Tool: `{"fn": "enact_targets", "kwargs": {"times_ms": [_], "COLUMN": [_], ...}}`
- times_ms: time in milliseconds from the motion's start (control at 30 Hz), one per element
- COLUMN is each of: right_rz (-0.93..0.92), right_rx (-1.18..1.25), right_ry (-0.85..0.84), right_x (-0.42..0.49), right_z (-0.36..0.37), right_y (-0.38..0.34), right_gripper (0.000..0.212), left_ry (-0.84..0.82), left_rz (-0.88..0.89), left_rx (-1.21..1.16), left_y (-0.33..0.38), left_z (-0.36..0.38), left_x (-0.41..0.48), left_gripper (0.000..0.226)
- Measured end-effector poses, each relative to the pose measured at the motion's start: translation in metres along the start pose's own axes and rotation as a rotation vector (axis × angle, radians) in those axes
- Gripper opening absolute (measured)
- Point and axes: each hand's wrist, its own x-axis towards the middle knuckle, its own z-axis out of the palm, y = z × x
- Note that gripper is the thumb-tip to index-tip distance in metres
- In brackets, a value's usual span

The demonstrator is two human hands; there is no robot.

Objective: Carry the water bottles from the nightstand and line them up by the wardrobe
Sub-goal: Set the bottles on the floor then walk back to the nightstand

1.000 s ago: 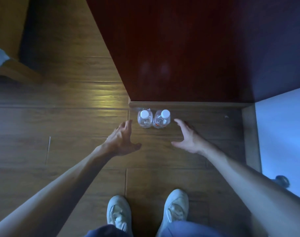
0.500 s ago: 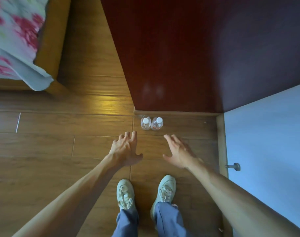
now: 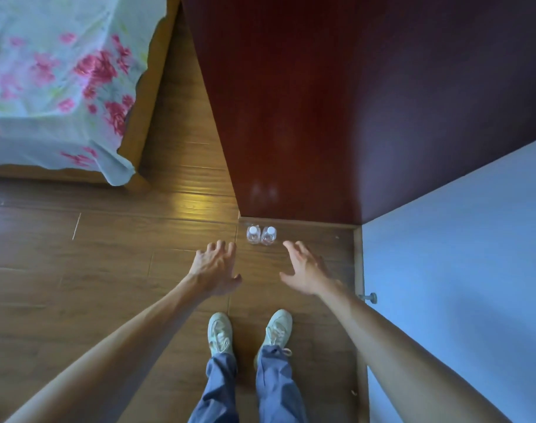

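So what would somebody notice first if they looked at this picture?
Probably the two open hands, the left hand and right hand, stretched out over the wooden floor in the middle. Just past them, two small water bottles with white caps stand side by side at the foot of the big dark red wardrobe. At top left, a sheet with pink flowers also catches the eye.

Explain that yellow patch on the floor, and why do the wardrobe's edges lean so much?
Head view: the yellow patch is glare, light bouncing off the glossy wooden floor. Head view again: the wide-angle lens splays the wardrobe edges outward, and its shiny dark front carries faint pale reflections just above the water bottles.
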Motion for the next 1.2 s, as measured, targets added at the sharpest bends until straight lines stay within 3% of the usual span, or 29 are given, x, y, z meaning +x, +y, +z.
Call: {"fn": "enact_targets", "kwargs": {"times_ms": [633,1200], "right_rz": [-0.161,-0.192], "right_rx": [-0.117,-0.179], "right_ry": [0.152,0.337], "right_x": [-0.082,-0.045], "right_z": [-0.093,-0.118], "right_y": [-0.043,-0.248], "right_gripper": [0.072,0.073], "left_ry": [0.230,0.364], "left_rz": [-0.016,-0.002], "left_rx": [-0.004,-0.062], "left_y": [-0.017,-0.195], "left_z": [-0.077,-0.138], "left_x": [-0.090,-0.139], "left_gripper": [0.072,0.063]}}
